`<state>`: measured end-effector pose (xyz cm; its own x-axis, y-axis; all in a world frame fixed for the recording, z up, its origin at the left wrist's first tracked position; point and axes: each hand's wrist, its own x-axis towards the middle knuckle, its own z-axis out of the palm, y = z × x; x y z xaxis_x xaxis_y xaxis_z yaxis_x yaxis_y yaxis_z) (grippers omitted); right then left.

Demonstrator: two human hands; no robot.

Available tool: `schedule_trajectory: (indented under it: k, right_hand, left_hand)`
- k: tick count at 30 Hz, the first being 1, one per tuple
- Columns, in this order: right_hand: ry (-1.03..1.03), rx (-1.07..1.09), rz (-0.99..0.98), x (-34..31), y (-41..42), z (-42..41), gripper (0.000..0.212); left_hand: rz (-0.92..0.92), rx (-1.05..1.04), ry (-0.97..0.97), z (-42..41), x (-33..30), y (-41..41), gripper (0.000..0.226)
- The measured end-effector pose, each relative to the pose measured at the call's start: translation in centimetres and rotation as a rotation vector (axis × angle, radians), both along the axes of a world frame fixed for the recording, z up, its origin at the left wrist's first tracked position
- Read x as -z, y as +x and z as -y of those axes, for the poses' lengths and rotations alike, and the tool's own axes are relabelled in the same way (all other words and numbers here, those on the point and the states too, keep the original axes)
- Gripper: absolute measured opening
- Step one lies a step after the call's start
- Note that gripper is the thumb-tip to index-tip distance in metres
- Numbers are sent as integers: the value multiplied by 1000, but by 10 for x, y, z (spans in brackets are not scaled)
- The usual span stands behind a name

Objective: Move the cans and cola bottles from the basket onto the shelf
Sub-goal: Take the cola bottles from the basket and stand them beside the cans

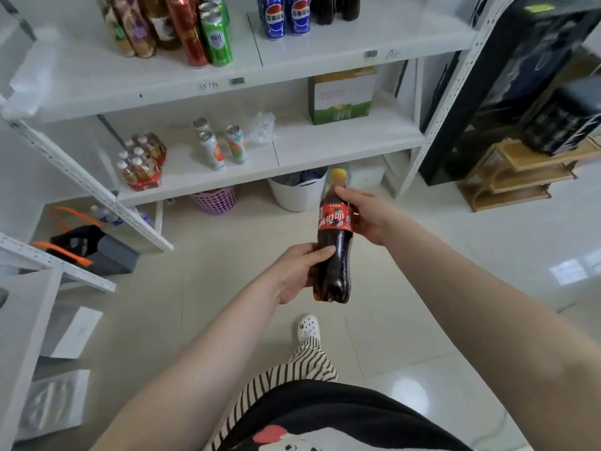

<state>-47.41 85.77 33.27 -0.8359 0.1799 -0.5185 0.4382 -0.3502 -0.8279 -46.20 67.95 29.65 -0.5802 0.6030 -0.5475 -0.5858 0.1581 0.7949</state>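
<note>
The cola bottle point(335, 242) is a dark plastic bottle with a red label around its middle and a yellow cap, held upright and slightly tilted in the air in front of the shelf point(341, 141), above the pale tiled floor point(439, 271). The left hand point(297, 275) grips its lower body, thumb lying across the front and fingers wrapped behind. The right hand point(366, 216) holds the upper part at the label, thumb reaching up toward the neck.

At the far left, an orange-and-black bag point(78, 245) sits under a side rack. On the lower shelf board stand a shrink-wrapped pack of small bottles point(143, 164), then three slim pale cans point(221, 144), a crumpled clear wrapper point(261, 126), and a green-and-white carton point(341, 99) farther right. Under that board a pink mesh basket point(214, 200) rests on the floor beside a white bucket point(297, 193), which holds what may be blue-labelled items, though they are too blurred to tell. The bottle's cap overlaps the bucket's right edge in view.

On the upper board stand tall cans, red point(187, 30) and green point(216, 37) among them, then two blue cola cans point(286, 16) and dark bottles point(335, 8). To the right of the shelf stands a black cabinet point(507, 86) beside a low wooden stand point(517, 177).
</note>
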Motion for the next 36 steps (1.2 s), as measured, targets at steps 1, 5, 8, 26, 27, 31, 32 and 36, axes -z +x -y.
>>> schedule_trajectory:
  k: [1, 5, 8, 26, 27, 31, 32, 36]
  right_hand:
    - [-3, 5, 2, 0, -13, -9, 33]
    - [-6, 7, 3, 1, -74, -46, 45]
    - [8, 16, 0, -3, -124, -73, 45]
    - [3, -55, -116, -52, -370, -235, 24]
    - [10, -75, -131, -57, -385, -247, 21]
    - [70, -135, -178, -82, -443, -290, 30]
    - [83, -162, -191, -89, -457, -298, 33]
    - [104, -289, -307, -115, -509, -321, 33]
  left_hand:
    - [0, 3, 5, -9, 0, -13, 41]
    - [-8, 11, 26, -46, 4, -73, 39]
    - [-17, 25, 41, -73, 2, -125, 39]
    - [-139, -18, 34, -237, -47, -366, 24]
    - [-151, -31, 35, -250, -52, -379, 23]
    - [-232, -90, 4, -297, -71, -428, 26]
    - [-258, -105, -8, -307, -76, -441, 28]
    - [-353, -196, -55, -335, -94, -487, 27]
